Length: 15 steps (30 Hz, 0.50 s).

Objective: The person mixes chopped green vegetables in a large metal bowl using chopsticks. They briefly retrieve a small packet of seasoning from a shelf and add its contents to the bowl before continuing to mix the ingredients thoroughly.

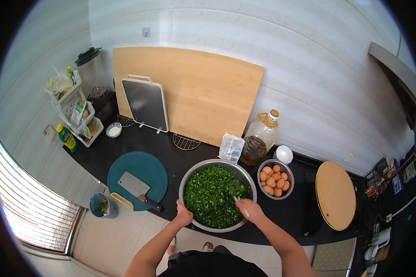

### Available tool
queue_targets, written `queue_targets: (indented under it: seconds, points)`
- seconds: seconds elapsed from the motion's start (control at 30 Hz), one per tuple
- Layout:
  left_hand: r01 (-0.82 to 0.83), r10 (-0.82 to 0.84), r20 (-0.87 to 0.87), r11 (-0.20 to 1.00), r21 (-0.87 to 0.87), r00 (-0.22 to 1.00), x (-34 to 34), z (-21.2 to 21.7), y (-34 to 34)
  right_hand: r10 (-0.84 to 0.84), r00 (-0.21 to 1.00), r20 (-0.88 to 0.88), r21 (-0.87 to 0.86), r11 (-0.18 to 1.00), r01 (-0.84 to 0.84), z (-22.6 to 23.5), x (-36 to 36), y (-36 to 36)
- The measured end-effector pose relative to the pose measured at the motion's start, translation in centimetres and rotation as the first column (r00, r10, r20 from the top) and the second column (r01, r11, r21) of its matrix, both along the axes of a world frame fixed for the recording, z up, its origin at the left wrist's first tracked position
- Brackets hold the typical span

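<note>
A large steel mixing bowl (252,179) stands at the counter's front, filled with chopped leafy greens (212,196). My left hand (184,214) is closed on the near left part of its rim. Over the right side of the bowl, my right hand (251,211) is closed round a thin, pale utensil (236,199) that reaches into the greens; its kind is mostly hidden. Some greens beside it look lifted and blurred. Left of the bowl, a cleaver (134,183) with a dark handle lies on a round green cutting board (118,166).
A steel bowl of eggs (276,180), an oil jug (260,138) and a white bowl (283,154) stand to the right. A round wooden board (336,196) lies farther right. Behind lean a large wooden board (208,92) and a dark board (145,104). A bin (104,206) stands lower left.
</note>
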<state>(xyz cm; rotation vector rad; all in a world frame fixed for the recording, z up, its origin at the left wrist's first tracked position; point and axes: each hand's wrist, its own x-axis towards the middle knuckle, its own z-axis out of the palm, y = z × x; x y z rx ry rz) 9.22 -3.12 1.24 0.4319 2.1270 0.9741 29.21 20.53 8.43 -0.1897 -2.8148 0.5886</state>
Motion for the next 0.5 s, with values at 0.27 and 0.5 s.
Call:
queue_targets:
  seconds: [0.27, 0.5]
  points:
    - [-0.005, 0.0, -0.047, 0.994, -0.113, 0.999, -0.1, -0.9, 0.3, -0.328, 0.94, -0.097, -0.692, 0.701, 0.173, 0.1, -2.5, -4.7]
    - [0.003, -0.013, -0.082, 0.992, -0.129, 0.997, -0.2, -2.6, 0.2, -0.51, 0.86, -0.02, -0.519, 0.741, 0.427, 3.1, 2.5, -0.1]
